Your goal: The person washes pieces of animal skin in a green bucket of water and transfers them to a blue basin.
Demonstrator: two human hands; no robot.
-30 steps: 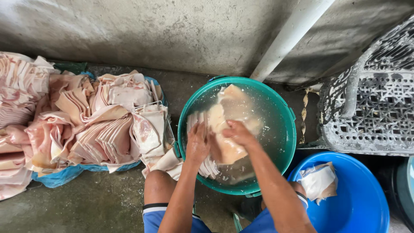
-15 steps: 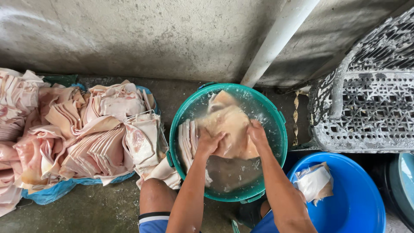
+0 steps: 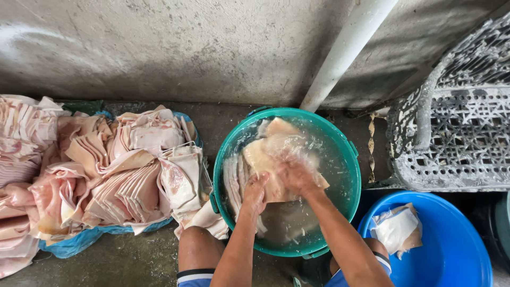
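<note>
A green tub (image 3: 348, 159) of cloudy water stands on the concrete floor between my knees. Pale slabs of pork skin lie in it. Both my hands are in the water, gripping one large pale slab (image 3: 268, 154). My left hand (image 3: 255, 192) holds its near left side. My right hand (image 3: 295, 175) presses on its middle, blurred by motion. Further strips (image 3: 232, 180) lean against the tub's left wall.
A big heap of folded pink and white pork skin (image 3: 106, 170) lies at the left on blue sheeting. A blue basin (image 3: 457, 250) at the lower right holds one folded piece (image 3: 396, 229). A white pipe (image 3: 345, 48) slants up the wall. A grey lattice chair (image 3: 457, 127) stands at the right.
My hands have shifted slightly forward and left on the slab, rubbing it in the water. The slab has turned and sunk a little. The camera has drifted.
</note>
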